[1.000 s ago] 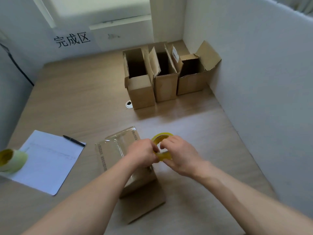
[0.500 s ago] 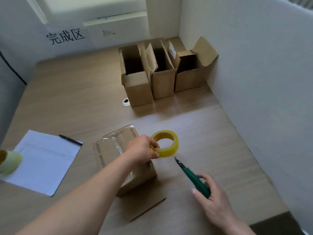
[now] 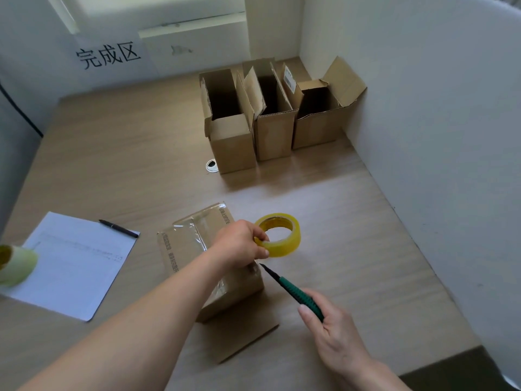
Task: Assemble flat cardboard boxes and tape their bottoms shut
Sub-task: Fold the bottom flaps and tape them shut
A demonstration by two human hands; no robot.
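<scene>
A cardboard box (image 3: 194,244) stands bottom-up on the table in front of me, with clear tape across its closed flaps. My left hand (image 3: 239,244) rests above the box's right edge and pinches a yellow tape roll (image 3: 284,235) held just right of the box. My right hand (image 3: 335,331) grips a green utility knife (image 3: 293,292), whose dark tip points up-left at the box's right corner, just below the left hand.
Three assembled open-top boxes (image 3: 270,117) stand in a row at the back right by the white wall (image 3: 437,136). A paper sheet (image 3: 76,263) with a black pen (image 3: 118,228) lies at the left, beside a pale green roll (image 3: 14,265). The table edge (image 3: 439,359) runs near the bottom right.
My right hand let go of the tape roll, drew back to the lower right, picked up the green knife and brought its tip toward the box. The left hand keeps holding the roll.
</scene>
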